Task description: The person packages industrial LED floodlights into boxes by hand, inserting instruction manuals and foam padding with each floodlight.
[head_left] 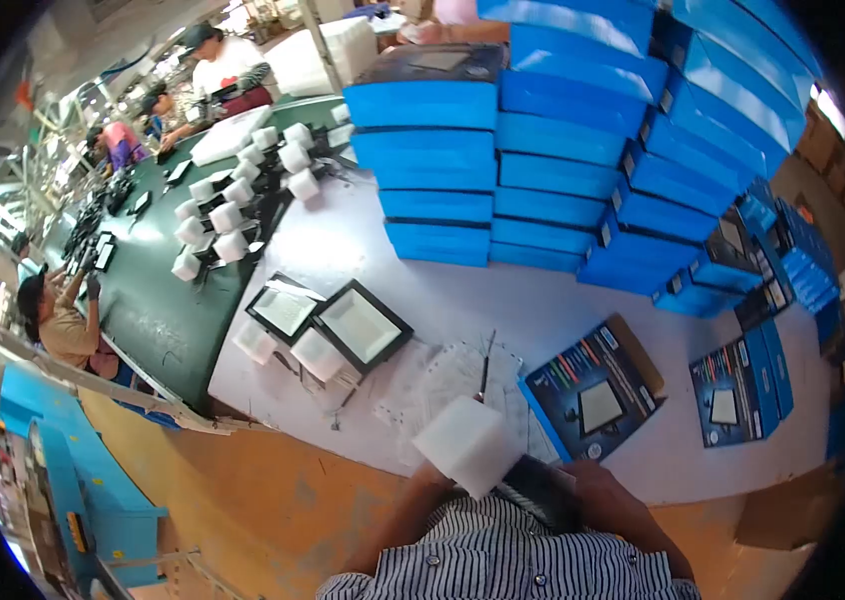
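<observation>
In front of my striped shirt is a white foam block (pixel 470 445) together with a black ribbed lamp body (pixel 541 492), smeared by motion. My left hand (pixel 433 480) grips at the block's lower left, its fingers mostly hidden behind the foam. My right hand (pixel 591 487) is closed around the right end of the lamp. A dark cable (pixel 487 365) sticks up beyond the foam. Printed sheets (pixel 458 385) lie on the table under it. To the right of these, an open blue carton (pixel 593 390) shows a picture of a lamp.
Two black-framed lamps, one a larger panel (pixel 363 325), lie on the white table (pixel 433 290). Tall stacks of blue boxes (pixel 438 150) line the far side, with more boxes (pixel 743 385) at right. Foam-capped lamps (pixel 233 245) sit on the green conveyor (pixel 168 310); several co-workers (pixel 68 315) are beyond.
</observation>
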Demonstrator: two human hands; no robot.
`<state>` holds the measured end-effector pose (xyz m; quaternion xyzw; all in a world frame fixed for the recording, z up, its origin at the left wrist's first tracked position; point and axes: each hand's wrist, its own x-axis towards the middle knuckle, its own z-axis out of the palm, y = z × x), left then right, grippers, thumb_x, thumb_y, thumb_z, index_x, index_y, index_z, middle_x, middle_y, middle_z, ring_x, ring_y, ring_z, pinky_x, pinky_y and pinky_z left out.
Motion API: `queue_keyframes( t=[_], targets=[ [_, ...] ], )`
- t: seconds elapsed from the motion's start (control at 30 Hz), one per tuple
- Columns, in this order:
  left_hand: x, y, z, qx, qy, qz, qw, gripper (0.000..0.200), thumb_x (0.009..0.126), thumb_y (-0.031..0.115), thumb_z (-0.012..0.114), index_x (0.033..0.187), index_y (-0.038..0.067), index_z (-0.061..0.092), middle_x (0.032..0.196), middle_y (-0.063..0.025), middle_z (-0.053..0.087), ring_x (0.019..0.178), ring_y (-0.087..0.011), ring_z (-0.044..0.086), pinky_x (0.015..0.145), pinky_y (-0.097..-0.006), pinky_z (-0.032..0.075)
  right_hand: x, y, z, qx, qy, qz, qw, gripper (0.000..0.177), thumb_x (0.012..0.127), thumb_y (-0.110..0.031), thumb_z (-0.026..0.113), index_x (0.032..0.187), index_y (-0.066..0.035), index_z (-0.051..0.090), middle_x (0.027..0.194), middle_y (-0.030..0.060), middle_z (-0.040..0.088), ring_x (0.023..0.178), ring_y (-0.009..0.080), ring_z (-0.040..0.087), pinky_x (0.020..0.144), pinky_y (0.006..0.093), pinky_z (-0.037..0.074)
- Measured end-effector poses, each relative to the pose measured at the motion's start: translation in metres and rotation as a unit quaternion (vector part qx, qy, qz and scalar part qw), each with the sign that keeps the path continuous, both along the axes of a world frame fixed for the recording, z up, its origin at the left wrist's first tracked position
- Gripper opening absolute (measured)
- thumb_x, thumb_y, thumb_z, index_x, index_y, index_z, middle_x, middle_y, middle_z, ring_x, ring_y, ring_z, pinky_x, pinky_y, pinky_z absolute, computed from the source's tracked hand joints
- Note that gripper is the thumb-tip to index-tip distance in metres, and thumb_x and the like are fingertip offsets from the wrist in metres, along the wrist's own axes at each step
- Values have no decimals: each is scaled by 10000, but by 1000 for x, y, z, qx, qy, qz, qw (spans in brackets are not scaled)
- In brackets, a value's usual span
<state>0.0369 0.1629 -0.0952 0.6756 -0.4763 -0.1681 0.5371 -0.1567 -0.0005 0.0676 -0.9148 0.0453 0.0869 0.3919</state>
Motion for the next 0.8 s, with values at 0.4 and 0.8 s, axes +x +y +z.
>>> queue_keyframes(
  t=[0.4, 0.8],
  targets=[
    [14, -28, 24, -126, 365, -181, 904, 543, 801, 210, 618, 1269, 41, 400, 1237, -102, 460, 1126, -200, 451, 938, -342, 366, 99, -77, -36, 404, 10, -217, 889, 515, 840, -216, 570, 1256, 35, 395, 1187, 171, 516, 1144, 242, 460, 974, 343, 336],
    [19, 9, 30, 4, -156, -98, 983, 331, 785, 234, 622, 1044, 39, 556, 1052, -124, 552, 1005, -235, 523, 894, -382, 393, 44, 6, -28, 449, -52, -185, 873, 587, 847, -457, 483, 1139, 50, 524, 1262, 181, 450, 1176, 276, 428, 983, 399, 345]
  ],
)
